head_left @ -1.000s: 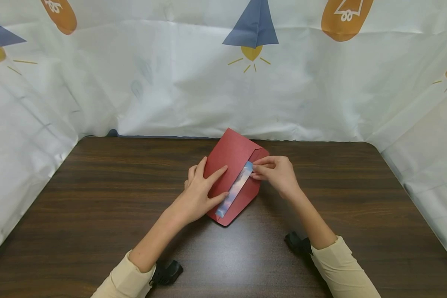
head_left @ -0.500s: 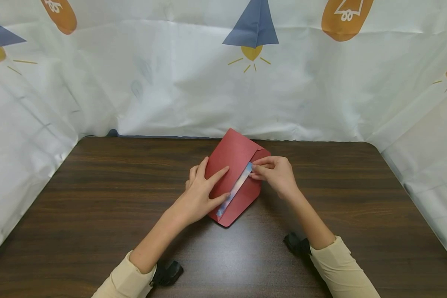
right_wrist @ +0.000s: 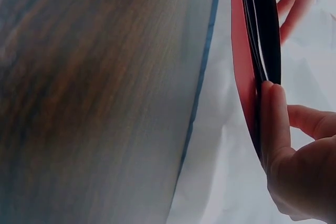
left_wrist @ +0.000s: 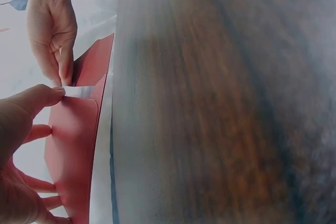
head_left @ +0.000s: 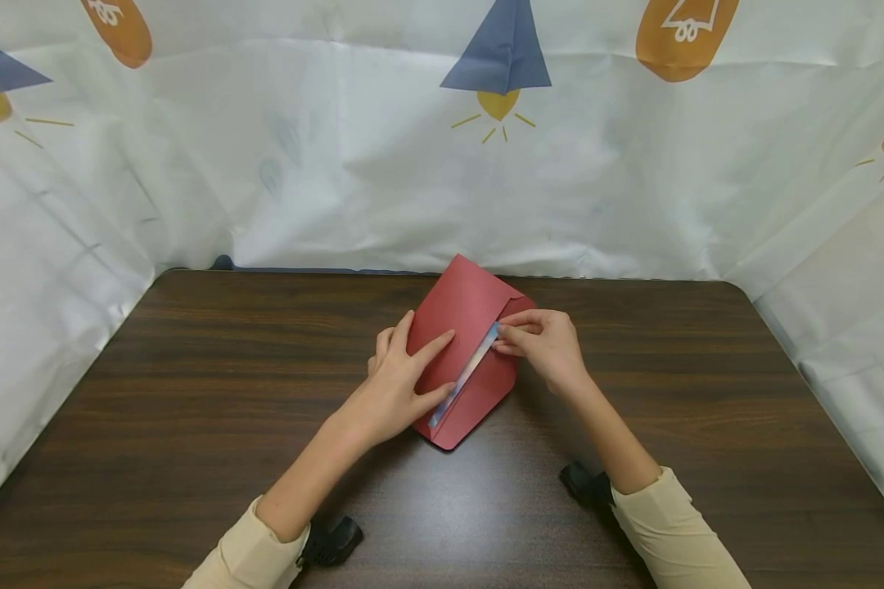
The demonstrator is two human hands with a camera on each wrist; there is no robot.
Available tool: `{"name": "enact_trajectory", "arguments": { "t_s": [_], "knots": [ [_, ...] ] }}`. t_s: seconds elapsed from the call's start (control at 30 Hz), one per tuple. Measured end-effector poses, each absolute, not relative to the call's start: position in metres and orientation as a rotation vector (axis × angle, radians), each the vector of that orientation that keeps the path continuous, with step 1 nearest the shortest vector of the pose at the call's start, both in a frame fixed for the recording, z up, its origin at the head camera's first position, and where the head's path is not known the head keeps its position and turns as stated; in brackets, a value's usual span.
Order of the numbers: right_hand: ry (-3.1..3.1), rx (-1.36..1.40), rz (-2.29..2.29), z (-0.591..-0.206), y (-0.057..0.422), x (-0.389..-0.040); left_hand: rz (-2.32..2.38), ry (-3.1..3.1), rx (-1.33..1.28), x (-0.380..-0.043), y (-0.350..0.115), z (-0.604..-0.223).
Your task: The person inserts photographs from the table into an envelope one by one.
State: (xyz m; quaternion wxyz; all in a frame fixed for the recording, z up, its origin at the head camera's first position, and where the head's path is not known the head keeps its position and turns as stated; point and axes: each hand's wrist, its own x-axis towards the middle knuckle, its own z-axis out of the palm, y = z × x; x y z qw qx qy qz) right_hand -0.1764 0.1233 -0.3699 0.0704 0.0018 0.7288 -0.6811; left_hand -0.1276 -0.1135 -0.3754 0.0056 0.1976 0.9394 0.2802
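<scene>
A red envelope point(head_left: 462, 304) lies tilted on the table with its flap folded out to the right. From its opening shows a narrow strip of a card point(head_left: 475, 357) printed in cloudy blue and white; the rest is hidden inside. My left hand point(head_left: 394, 383) rests on the envelope's left part, fingers spread, thumb tip over the card's edge. At the opening's upper end my right hand point(head_left: 548, 343) pinches the card between thumb and fingers. In the right wrist view the fingers point(right_wrist: 276, 114) press at the dark opening, and the envelope's red flap point(right_wrist: 242, 51) stands beside it.
The dark wood table point(head_left: 191, 393) spreads around both hands. Behind it hangs a white curtain point(head_left: 383, 164) with printed lamps, reaching down to the table's back edge. Black straps with camera blocks point(head_left: 331, 540) sit at both wrists, by the cream sleeves.
The card has slid deeper into the envelope, so its visible strip is narrower. The envelope and left hand have shifted slightly to the right; the right hand keeps its pinch.
</scene>
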Motion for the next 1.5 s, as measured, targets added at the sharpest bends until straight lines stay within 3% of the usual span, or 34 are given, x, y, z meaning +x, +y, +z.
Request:
{"name": "enact_trajectory", "arguments": {
  "t_s": [1.5],
  "knots": [
    [2.237, 0.020, -2.034, -0.3635, 0.1291, -0.1767, 0.881, 2.883, 0.610, -0.1260, -0.1135, -0.3802]
  ]
}}
